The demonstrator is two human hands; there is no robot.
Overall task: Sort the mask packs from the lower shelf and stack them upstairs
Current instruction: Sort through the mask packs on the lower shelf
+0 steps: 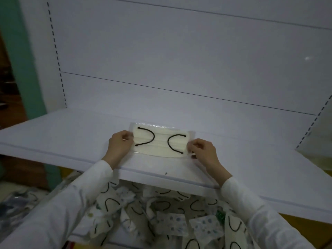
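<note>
A cream mask pack (160,141) in clear wrap, with two black ear loops showing, lies flat on the white upper shelf (71,133). My left hand (119,145) pinches its left edge with curled fingers. My right hand (203,151) pinches its right edge the same way. Below the shelf's front lip, a jumbled heap of mask packs (161,216), cream and spotted, fills the lower shelf between my white sleeves.
The white back panel (179,60) rises behind the shelf, with slotted uprights (59,65) at the left and at the right. A green post (23,69) stands at the far left. A pale object (323,159) sits at the shelf's right edge.
</note>
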